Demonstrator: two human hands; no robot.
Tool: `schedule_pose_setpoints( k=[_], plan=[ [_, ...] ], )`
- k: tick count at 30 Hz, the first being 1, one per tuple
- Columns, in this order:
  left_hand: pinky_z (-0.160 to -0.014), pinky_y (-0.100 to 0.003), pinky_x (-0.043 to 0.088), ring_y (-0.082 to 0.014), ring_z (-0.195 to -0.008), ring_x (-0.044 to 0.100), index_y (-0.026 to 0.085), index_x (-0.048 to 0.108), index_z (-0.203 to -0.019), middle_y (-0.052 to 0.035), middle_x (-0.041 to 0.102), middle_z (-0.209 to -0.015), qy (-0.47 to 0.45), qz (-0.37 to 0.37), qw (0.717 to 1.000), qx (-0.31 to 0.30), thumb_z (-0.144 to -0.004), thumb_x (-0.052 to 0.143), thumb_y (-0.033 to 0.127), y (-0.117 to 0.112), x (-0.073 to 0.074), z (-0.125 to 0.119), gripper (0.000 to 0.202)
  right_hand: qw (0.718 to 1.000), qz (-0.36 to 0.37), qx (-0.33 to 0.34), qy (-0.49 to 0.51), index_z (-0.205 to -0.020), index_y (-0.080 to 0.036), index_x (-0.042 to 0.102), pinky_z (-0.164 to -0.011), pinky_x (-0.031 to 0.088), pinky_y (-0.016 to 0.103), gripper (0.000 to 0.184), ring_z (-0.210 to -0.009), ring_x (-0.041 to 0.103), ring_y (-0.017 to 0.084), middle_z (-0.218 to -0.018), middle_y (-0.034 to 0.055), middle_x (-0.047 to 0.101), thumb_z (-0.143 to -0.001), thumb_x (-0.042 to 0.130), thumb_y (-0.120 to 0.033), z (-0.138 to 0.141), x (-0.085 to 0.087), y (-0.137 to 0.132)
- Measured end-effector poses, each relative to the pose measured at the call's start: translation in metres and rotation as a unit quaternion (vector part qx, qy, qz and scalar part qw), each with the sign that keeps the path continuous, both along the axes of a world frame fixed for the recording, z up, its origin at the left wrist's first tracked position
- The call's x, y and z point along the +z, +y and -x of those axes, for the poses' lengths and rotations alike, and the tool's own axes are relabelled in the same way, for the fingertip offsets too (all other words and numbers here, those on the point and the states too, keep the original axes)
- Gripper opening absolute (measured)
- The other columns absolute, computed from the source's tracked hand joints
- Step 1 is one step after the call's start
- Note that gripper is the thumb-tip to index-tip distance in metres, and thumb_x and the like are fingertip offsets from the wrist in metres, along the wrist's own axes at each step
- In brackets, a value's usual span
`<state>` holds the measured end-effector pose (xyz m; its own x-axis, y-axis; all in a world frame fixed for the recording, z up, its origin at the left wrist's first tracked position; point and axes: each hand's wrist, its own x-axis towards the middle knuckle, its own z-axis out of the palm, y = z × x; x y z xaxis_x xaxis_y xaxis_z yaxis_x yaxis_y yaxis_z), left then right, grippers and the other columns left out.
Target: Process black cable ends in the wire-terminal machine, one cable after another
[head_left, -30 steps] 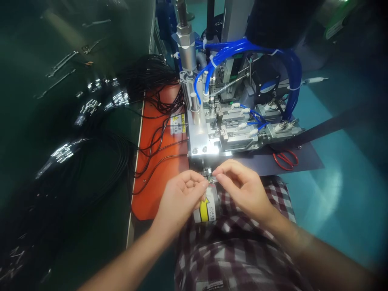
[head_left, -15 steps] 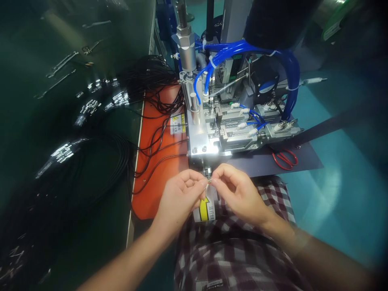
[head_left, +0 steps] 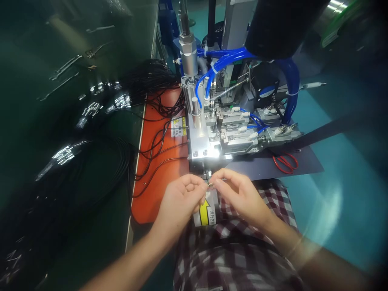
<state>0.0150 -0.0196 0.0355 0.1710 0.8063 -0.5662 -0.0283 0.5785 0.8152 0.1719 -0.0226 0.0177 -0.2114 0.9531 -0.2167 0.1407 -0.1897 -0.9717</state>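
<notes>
My left hand [head_left: 181,202] and my right hand [head_left: 244,196] meet just in front of the machine's near edge, fingertips almost touching. Between them shows a tiny thin piece that looks like a wire end [head_left: 209,185]; most of it is hidden by the fingers. Both hands are closed in a pinch on it, thumb against forefinger. Right beyond the fingertips is a small metal fixture [head_left: 207,174] on the machine. Below them, a label with a yellow arrow [head_left: 204,214] faces up.
The metal machine [head_left: 198,139] with blue air tubes [head_left: 233,54] stands ahead on an orange-red board [head_left: 163,161]. Black cables [head_left: 160,133] run across the board into its left side. Coiled cables [head_left: 118,161] with shiny ends lie left. Red-handled scissors [head_left: 285,162] rest at right.
The fingertips have drawn slightly apart, so a little more of the thin piece shows between them. The whole view has shifted slightly; the hands otherwise keep their pinch.
</notes>
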Motion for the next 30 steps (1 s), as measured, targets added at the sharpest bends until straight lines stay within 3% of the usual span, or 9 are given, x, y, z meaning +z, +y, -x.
schedule_pose_setpoints(
  k=[6,8,10,12,15,17,21,30],
  plan=[
    [-0.039,-0.015,0.021,-0.0023,-0.04,0.028,0.015,0.053,-0.071,0.0068,0.046,-0.05,0.015,-0.008,1.0,-0.022,-0.08,0.061,0.028,-0.002,-0.001,0.002,0.017,0.99,-0.107,-0.015,-0.088,-0.074,-0.017,0.056,-0.052,0.037,0.023,0.012,-0.055,0.044,0.01,-0.065,-0.0027,0.051,-0.086,0.056,-0.02,0.004,0.002,0.001],
    [-0.042,-0.016,0.027,-0.0044,-0.045,0.036,0.016,0.055,-0.073,0.0049,0.049,-0.055,0.084,-0.084,0.993,-0.028,-0.081,0.06,0.028,-0.006,-0.003,0.001,0.016,0.988,-0.11,-0.02,-0.109,-0.072,-0.017,0.055,-0.053,0.037,0.024,0.015,-0.057,0.045,0.011,-0.065,-0.0022,0.051,-0.086,0.054,-0.019,0.006,0.003,-0.001],
    [-0.049,-0.017,0.033,-0.0064,-0.053,0.044,0.016,0.06,-0.077,0.0026,0.054,-0.063,0.174,-0.207,0.962,-0.037,-0.083,0.059,0.026,-0.01,-0.004,0.0,0.011,0.989,-0.091,-0.028,-0.11,-0.071,-0.018,0.053,-0.053,0.037,0.024,0.016,-0.058,0.045,0.011,-0.066,-0.0019,0.051,-0.087,0.053,-0.021,0.008,0.005,-0.003],
    [-0.052,-0.017,0.035,-0.0073,-0.057,0.047,0.017,0.062,-0.079,0.0018,0.056,-0.067,0.213,-0.269,0.938,-0.052,-0.083,0.058,0.024,-0.012,-0.004,-0.001,0.009,0.997,-0.028,-0.027,-0.066,-0.071,-0.018,0.052,-0.049,0.035,0.023,0.018,-0.054,0.042,0.01,-0.061,-0.0035,0.048,-0.088,0.052,-0.025,0.007,0.006,-0.004],
    [-0.045,-0.017,0.03,-0.0058,-0.05,0.04,0.016,0.059,-0.074,0.0032,0.051,-0.06,0.152,-0.162,0.973,-0.058,-0.082,0.059,0.026,-0.008,0.0,-0.001,0.013,0.993,0.107,-0.006,0.039,-0.072,-0.019,0.051,-0.04,0.026,0.021,0.021,-0.042,0.03,0.007,-0.05,-0.0083,0.038,-0.088,0.053,-0.034,0.004,0.007,-0.003],
    [-0.041,-0.016,0.024,-0.0041,-0.044,0.032,0.015,0.057,-0.071,0.0053,0.046,-0.054,0.09,-0.072,0.992,-0.05,-0.081,0.061,0.029,-0.002,0.002,0.001,0.017,0.987,0.144,-0.004,0.067,-0.073,-0.018,0.052,-0.037,0.022,0.02,0.023,-0.04,0.027,0.006,-0.047,-0.0095,0.035,-0.087,0.055,-0.037,0.002,0.008,-0.002],
    [-0.04,-0.016,0.019,-0.0026,-0.041,0.025,0.016,0.056,-0.072,0.0068,0.044,-0.051,0.018,-0.002,0.999,-0.034,-0.08,0.063,0.032,0.003,0.002,0.006,0.019,0.991,0.119,-0.021,0.056,-0.076,-0.017,0.057,-0.038,0.024,0.02,0.021,-0.042,0.029,0.006,-0.049,-0.0083,0.038,-0.084,0.06,-0.036,0.0,0.011,0.0],
    [-0.04,-0.017,0.014,-0.0012,-0.039,0.024,0.014,0.055,-0.072,0.0064,0.046,-0.051,-0.047,0.027,0.998,-0.03,-0.081,0.063,0.028,0.003,0.001,0.006,0.018,0.996,0.058,-0.031,0.053,-0.074,-0.017,0.057,-0.044,0.03,0.021,0.017,-0.049,0.037,0.008,-0.058,-0.0048,0.045,-0.083,0.062,-0.031,0.004,0.003,-0.001]
  ],
)
